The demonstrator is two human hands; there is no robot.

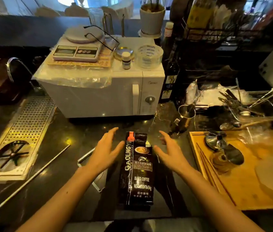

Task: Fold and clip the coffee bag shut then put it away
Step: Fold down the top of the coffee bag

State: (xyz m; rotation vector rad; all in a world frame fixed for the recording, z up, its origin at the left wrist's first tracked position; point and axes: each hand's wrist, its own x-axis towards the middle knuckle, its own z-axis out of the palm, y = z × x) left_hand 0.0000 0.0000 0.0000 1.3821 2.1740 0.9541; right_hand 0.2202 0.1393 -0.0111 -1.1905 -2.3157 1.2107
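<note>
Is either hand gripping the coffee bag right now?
No: the left hand and right hand flank the coffee bag, fingers spread open.

coffee bag (136,171), open hands (104,152) flanking

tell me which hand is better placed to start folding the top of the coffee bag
Left, slightly: the left hand already has its thumb by the coffee bag beside the upper part; the right hand hovers open, slightly apart.

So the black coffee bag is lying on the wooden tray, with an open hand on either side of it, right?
Not quite. The head view shows the black coffee bag on the dark countertop, left of the wooden tray. The open left hand and right hand do flank it.
</note>
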